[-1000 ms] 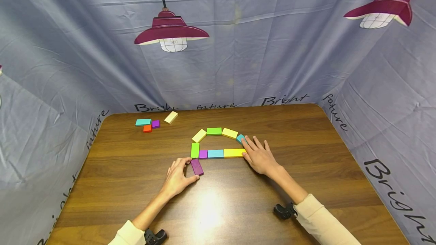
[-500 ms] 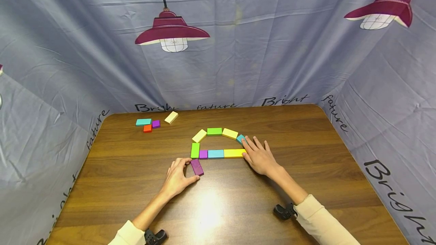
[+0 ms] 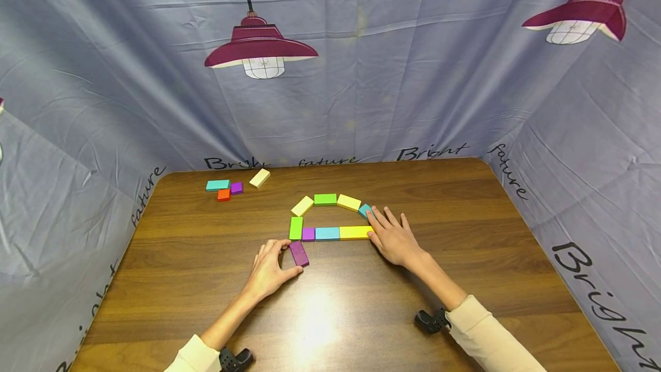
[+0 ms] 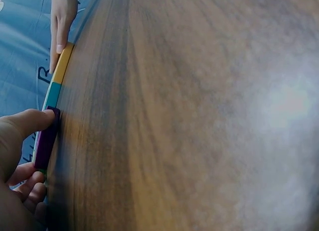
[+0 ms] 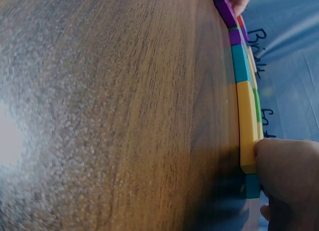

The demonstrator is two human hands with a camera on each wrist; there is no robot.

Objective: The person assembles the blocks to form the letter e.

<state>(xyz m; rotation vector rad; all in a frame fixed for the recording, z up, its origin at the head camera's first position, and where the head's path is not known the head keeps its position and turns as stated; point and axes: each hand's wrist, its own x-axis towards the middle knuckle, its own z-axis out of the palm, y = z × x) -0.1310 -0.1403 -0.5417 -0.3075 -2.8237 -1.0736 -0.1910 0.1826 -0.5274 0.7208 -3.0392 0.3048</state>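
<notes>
In the head view, my left hand [image 3: 267, 268] pinches a dark purple block [image 3: 299, 254] by its two ends, thumb at the near end and fingertips at the far one. That block lies slanted, its far end at the foot of an upright green block [image 3: 296, 228]. My right hand [image 3: 395, 240] rests with straight fingers over the right end of the block outline. Its thumb touches the long yellow block [image 5: 246, 126], and its fingers partly cover a blue block [image 3: 364, 211]. Another teal block [image 5: 252, 186] shows past the yellow one in the right wrist view.
A small purple block [image 3: 308, 235] and a blue block [image 3: 327, 233] continue the straight row. Pale yellow blocks [image 3: 302, 206] and a green block [image 3: 325, 200] form the arch. Teal [image 3: 218, 185], red [image 3: 224, 195], purple [image 3: 236, 188] and cream [image 3: 260, 178] blocks lie at the back left.
</notes>
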